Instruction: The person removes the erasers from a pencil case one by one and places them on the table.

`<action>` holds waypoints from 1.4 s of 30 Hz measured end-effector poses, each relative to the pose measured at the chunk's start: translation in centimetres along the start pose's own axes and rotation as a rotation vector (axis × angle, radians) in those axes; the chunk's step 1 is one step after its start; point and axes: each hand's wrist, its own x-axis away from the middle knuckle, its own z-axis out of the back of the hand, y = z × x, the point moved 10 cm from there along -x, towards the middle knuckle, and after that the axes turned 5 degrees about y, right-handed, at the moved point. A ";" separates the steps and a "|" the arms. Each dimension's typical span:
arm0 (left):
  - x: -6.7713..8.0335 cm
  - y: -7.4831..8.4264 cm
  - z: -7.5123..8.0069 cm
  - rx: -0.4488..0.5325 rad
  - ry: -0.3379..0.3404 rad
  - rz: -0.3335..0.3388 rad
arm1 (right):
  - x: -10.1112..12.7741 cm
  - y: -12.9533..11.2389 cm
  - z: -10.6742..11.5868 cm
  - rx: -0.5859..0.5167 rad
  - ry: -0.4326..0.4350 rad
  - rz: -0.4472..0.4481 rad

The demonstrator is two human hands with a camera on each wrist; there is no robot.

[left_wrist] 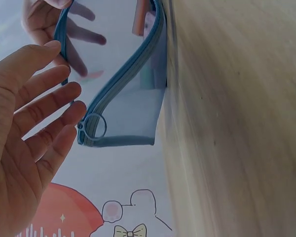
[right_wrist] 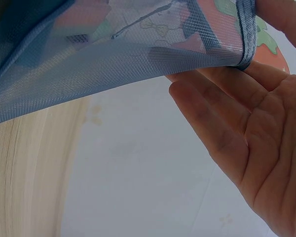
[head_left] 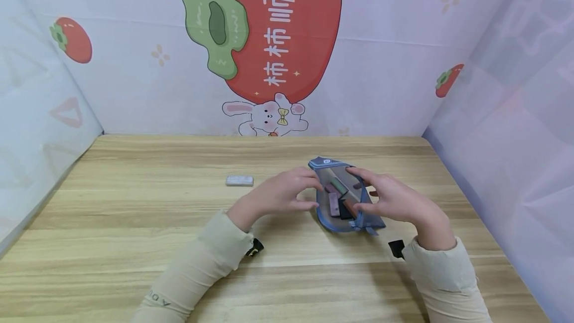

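A blue mesh zip pouch (head_left: 332, 171) stands on the table with its mouth open, and the zip's ring pull (left_wrist: 96, 126) hangs at one end. Through the mesh show several small coloured blocks, among them a purple block (head_left: 334, 204) and a green block (head_left: 339, 186). My right hand (head_left: 394, 196) holds the pouch's far-right edge, thumb on one side of the blue binding and fingers behind the mesh. On the pouch's left side, my left hand (head_left: 287, 191) has its fingers spread and loosely bent, fingertips close to the zip edge, with nothing in its grasp.
A small pale grey block (head_left: 239, 180) lies on the wooden table (head_left: 157, 243), left of my left hand. Printed cloth walls (head_left: 381, 64) close in the back and both sides of the table. Black pieces show beside both sleeve cuffs.
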 end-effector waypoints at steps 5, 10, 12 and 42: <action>-0.7 0.3 -1.1 0.008 -0.055 0.009 | -0.1 -0.1 0.0 0.004 -0.003 0.000; -1.3 0.6 -2.3 0.032 -0.107 0.008 | -0.1 -0.2 0.1 0.017 -0.001 0.001; -1.4 0.7 -2.7 0.027 -0.117 0.005 | 0.0 -0.2 0.1 0.018 -0.002 0.001; -3.8 1.0 -5.5 -0.080 -0.237 -0.050 | 0.1 -0.5 0.1 0.047 0.004 0.003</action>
